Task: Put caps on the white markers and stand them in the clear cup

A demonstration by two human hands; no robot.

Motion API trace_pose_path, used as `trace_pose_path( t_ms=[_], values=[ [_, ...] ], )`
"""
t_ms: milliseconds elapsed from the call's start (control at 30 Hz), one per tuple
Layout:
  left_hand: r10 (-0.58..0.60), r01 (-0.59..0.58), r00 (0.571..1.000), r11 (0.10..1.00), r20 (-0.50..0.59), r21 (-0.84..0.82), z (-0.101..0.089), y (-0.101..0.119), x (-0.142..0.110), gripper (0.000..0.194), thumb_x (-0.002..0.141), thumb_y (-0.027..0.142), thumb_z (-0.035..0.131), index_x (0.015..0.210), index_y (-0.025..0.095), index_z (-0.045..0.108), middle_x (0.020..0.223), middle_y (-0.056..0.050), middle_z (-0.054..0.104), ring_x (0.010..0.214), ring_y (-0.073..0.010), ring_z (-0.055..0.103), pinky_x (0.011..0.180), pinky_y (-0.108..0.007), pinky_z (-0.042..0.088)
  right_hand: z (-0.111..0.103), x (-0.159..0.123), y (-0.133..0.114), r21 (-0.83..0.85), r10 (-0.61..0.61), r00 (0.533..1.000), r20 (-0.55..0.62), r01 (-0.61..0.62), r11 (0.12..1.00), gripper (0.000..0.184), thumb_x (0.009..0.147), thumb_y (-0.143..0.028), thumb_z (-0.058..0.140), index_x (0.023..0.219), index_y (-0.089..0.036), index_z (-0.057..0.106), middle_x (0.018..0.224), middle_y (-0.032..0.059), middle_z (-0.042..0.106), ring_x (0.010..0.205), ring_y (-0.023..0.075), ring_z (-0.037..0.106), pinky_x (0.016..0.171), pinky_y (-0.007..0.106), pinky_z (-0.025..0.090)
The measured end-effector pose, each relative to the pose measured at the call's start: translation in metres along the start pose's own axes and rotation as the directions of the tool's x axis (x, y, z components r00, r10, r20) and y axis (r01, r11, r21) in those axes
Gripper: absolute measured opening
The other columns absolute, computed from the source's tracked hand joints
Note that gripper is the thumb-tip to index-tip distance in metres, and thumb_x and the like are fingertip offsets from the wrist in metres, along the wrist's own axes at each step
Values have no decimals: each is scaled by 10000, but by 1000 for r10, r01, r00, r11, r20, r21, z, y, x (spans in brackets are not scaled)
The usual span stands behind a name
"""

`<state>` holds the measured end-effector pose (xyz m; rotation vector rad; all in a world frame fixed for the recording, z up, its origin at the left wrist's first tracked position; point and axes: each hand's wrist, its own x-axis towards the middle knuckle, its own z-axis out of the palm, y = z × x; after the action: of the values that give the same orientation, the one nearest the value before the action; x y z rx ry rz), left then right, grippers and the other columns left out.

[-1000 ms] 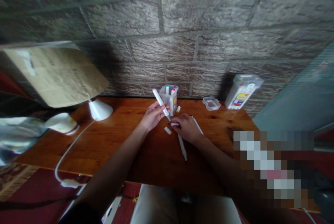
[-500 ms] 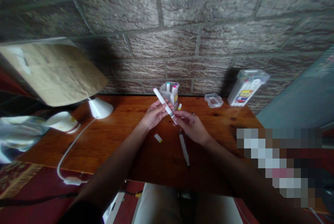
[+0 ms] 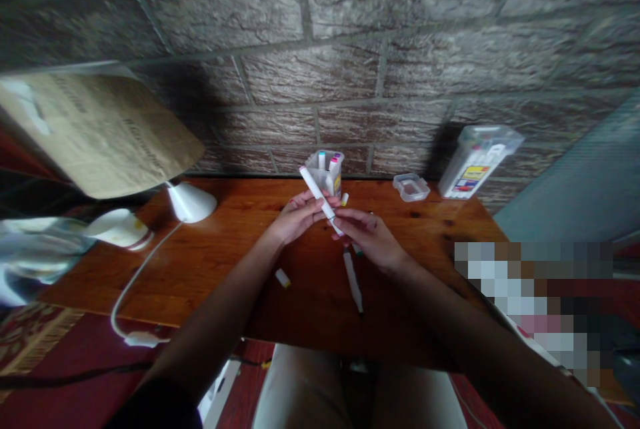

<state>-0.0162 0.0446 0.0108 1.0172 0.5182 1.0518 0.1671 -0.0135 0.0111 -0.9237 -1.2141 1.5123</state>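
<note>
A white marker with a pinkish upper end slants between my hands above the table. My left hand is closed round its middle. The fingers of my right hand pinch the white cap at its lower end, which meets the barrel with only a thin line showing. Below my right hand an uncapped marker lies on the table. Nearer my left forearm rests a loose white cap with a yellow end. Behind my hands stands a clear marker case with several markers upright in it.
A small yellow-ended cap is beside the case. To the right are a clear lid and a second, filled marker case. A lamp and a paper cup occupy the left. A brick wall borders the wooden table.
The cap in my right hand has come closer to the marker's barrel, closing the dark gap between them. The loose yellow-ended cap has rolled to the left and slightly toward me.
</note>
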Motion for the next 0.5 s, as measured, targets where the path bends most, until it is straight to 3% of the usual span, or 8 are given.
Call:
trace_pose_path(
  t_ms=[200, 333, 500],
  values=[
    [-16, 12, 999, 995, 40, 96, 1, -7, 0, 332, 699, 286, 864, 972, 135, 750, 953, -99, 770, 878, -207, 724, 848, -335, 546, 0, 1, -3, -14, -19, 1000, -3, 19, 1000, 420, 721, -474, 788, 1043, -209, 733, 879, 24, 709, 688, 118, 640, 519, 202, 437],
    [-49, 33, 995, 985, 92, 172, 3, -17, 1, 333, 703, 346, 859, 950, 140, 772, 864, -69, 759, 721, -153, 695, 762, -293, 551, 1, 0, -4, 11, 23, 1000, 1, -23, 1000, 462, 725, -548, 765, 1017, -193, 727, 787, -7, 650, 531, 53, 484, 438, 181, 331],
    [-31, -3, 986, 980, 163, 200, 6, -18, 1, 303, 733, 351, 839, 941, 141, 774, 866, -68, 757, 734, -167, 708, 790, -322, 569, 1, -1, -6, 28, 57, 998, -6, -57, 998, 530, 699, -610, 757, 1012, -185, 706, 659, -56, 541, 461, 38, 371, 404, 189, 240]
  ],
)
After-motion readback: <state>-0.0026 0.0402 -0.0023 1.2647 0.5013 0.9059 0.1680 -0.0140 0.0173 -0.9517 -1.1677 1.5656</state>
